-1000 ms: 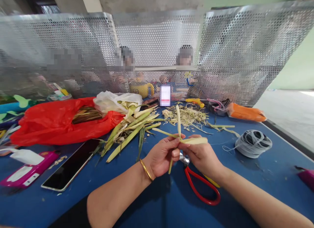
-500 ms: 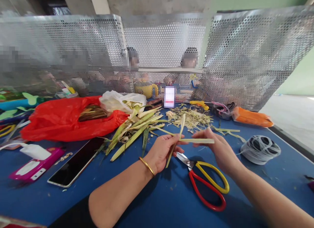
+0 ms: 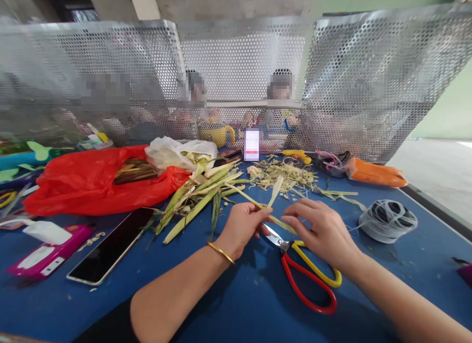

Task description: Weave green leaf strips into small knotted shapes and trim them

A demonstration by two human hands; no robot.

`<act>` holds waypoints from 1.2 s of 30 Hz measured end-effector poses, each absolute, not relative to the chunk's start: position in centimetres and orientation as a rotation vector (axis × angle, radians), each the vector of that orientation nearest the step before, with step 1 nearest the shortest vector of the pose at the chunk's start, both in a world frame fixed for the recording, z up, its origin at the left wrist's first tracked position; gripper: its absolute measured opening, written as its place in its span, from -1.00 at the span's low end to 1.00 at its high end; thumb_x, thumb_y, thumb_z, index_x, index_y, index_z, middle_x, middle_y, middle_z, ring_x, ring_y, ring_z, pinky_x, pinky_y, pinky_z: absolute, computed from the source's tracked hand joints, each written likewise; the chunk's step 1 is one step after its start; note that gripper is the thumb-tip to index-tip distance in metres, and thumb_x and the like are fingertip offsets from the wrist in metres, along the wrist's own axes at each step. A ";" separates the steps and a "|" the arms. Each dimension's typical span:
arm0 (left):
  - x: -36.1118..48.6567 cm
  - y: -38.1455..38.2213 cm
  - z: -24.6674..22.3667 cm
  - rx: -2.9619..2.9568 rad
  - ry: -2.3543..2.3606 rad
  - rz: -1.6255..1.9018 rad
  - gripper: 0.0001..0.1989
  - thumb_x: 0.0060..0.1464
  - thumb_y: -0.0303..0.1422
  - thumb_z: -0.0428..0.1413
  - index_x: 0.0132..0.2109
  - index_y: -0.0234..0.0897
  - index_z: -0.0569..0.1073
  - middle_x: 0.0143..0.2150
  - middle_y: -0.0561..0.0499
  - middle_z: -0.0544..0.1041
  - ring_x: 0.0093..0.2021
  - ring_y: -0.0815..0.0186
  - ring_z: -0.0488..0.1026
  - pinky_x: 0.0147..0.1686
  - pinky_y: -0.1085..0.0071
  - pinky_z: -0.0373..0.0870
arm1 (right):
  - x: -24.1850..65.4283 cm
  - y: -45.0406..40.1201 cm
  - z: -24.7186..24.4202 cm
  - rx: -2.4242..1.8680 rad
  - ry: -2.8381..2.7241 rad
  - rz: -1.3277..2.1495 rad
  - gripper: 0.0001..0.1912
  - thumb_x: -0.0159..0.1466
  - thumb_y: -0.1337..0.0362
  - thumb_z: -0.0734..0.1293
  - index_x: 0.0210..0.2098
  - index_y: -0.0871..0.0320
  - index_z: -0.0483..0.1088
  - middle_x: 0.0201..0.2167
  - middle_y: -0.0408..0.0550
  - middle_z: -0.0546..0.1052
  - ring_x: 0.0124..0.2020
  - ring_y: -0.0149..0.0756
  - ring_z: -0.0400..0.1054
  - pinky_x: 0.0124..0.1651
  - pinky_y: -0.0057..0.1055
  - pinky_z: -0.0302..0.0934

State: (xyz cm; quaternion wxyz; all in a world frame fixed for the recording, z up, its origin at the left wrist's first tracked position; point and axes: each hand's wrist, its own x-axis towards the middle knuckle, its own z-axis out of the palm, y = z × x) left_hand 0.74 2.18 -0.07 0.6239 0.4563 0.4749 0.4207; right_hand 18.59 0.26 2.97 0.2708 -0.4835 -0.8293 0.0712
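My left hand (image 3: 243,225), with a gold bangle at the wrist, is closed in a pinch on pale green-yellow dry leaf strips (image 3: 276,191) that cross at its fingertips. One strip stands up from the pinch, and another slants down to the right, towards my right hand (image 3: 320,230). That hand hovers palm down over the slanting strip's end, its fingers bent and apart; whether they touch the strip is hidden. Just below both hands lie scissors (image 3: 283,245) with one red and one yellow handle, blades towards my left hand.
Left of my hands are husk leaves (image 3: 195,212), a red plastic bag (image 3: 81,185), a black phone (image 3: 114,249) and a magenta power strip (image 3: 51,254). Shreds (image 3: 287,173) lie behind, near a lit phone (image 3: 252,144). A cord spool (image 3: 389,221) stands right, before a perforated metal screen (image 3: 243,52).
My right hand has turned palm down, its fingers now bent over the strip. The strip that pointed level to the right now slants downward. My left hand keeps its pinch.
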 end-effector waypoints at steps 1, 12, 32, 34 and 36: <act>0.8 1.9 0.2 1.095 1.073 0.912 -0.82 -0.02 -0.32 0.20 -0.33 -0.40 0.51 -0.42 -0.08 0.56 -0.66 0.46 0.39 -0.71 0.58 0.12 | 18.6 0.3 3.1 -1.267 -2.188 0.076 -0.75 0.30 0.17 0.22 -0.34 0.13 0.48 -0.41 -0.05 0.51 -0.35 -0.29 0.35 -0.26 -0.35 0.15; 2.1 -0.5 -0.4 1.305 0.947 0.436 -0.72 0.05 -0.20 0.08 -0.41 -0.35 0.48 -0.56 0.01 0.50 -0.76 0.46 0.34 -0.76 0.58 0.04 | 17.4 0.1 2.4 -1.183 -1.829 0.942 -0.74 0.24 0.16 0.27 -0.52 0.15 0.30 -0.58 -0.20 0.39 -0.53 -0.41 0.26 -0.45 -0.47 0.17; 1.0 1.1 1.1 0.668 0.737 0.894 -0.84 -0.09 -0.48 0.19 -0.27 -0.43 0.54 -0.37 -0.08 0.55 -0.44 0.39 0.46 -0.35 0.47 0.40 | 16.8 -1.6 1.3 -0.991 -2.374 -0.618 -0.79 0.29 0.44 0.17 -0.26 0.13 0.42 -0.33 -0.06 0.53 -0.32 -0.29 0.31 -0.09 -0.23 0.03; 1.1 1.1 0.8 0.687 0.746 0.911 -0.83 -0.09 -0.47 0.20 -0.28 -0.44 0.54 -0.38 -0.08 0.55 -0.47 0.44 0.43 -0.42 0.53 0.33 | 16.6 -1.6 0.9 -0.887 -2.439 -0.656 -0.77 0.31 0.44 0.15 -0.18 0.12 0.41 -0.28 -0.04 0.53 -0.26 -0.26 0.32 -0.02 -0.21 0.05; 1.3 1.0 0.5 0.694 0.766 0.918 -0.81 -0.12 -0.45 0.23 -0.28 -0.43 0.54 -0.40 -0.06 0.54 -0.49 0.46 0.40 -0.47 0.57 0.27 | 16.3 -1.7 0.5 -0.733 -2.540 -0.693 -0.76 0.31 0.44 0.15 -0.17 0.14 0.41 -0.26 -0.03 0.52 -0.19 -0.23 0.33 0.05 -0.19 0.05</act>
